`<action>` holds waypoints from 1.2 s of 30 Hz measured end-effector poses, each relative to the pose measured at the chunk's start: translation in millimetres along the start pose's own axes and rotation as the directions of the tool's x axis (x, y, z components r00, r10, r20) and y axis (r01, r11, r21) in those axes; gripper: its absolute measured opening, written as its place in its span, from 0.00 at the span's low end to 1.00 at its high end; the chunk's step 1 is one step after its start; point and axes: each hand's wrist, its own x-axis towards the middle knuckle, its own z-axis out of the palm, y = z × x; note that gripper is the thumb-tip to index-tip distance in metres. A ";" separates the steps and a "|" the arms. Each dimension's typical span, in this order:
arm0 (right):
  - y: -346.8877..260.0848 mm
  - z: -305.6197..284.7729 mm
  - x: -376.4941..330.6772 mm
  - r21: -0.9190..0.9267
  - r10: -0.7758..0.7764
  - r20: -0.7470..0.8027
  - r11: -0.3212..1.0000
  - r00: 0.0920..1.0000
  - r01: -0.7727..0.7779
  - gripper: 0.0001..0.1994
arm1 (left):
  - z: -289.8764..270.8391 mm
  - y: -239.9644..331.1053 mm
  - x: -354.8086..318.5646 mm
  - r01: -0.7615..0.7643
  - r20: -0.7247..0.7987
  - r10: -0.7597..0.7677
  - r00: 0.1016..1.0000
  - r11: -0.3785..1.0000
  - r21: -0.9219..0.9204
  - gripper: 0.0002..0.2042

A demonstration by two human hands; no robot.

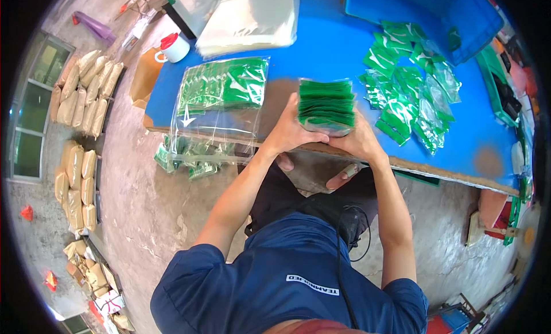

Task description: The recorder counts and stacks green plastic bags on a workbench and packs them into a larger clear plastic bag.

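Observation:
A thick stack of small green packets (pixel 326 103) stands on edge between my two hands at the table's near edge. My left hand (pixel 288 128) presses against its left side, and my right hand (pixel 359 140) closes on its right side. Both thumbs meet at the near face of the stack. To the left lies a large clear plastic bag (pixel 238 120) whose lower part hangs past the table edge. Rows of green packets (pixel 221 86) show in its upper part. Many loose green packets (pixel 402 113) are heaped on the right.
The blue table (pixel 321 47) has a worn near edge. A pile of clear bags (pixel 249 21) lies at the back, beside a white mug with a red lid (pixel 174 47). A blue bin (pixel 425 18) stands back right. More green packets (pixel 201 160) sit below the left edge.

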 end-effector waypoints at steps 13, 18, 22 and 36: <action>-47.3 -13.6 -17.5 0.217 0.122 0.082 0.966 0.989 -0.137 0.45 | 0.5 36.6 -16.0 0.258 0.100 -0.238 0.966 0.917 -0.306 0.32; -44.6 -9.9 -22.1 0.512 0.106 0.117 0.846 0.987 -0.151 0.45 | 10.4 19.7 -23.3 0.192 -0.161 -0.232 0.959 0.954 -0.228 0.27; -50.0 -5.3 -24.4 0.438 0.186 0.085 0.876 0.979 -0.204 0.44 | 21.9 44.6 -8.4 0.126 -0.274 -0.229 0.934 0.929 -0.347 0.20; -39.6 0.1 -27.9 0.472 0.144 0.029 0.870 0.989 -0.141 0.41 | 1.1 17.6 4.7 0.034 -0.195 -0.227 0.954 0.729 -0.683 0.16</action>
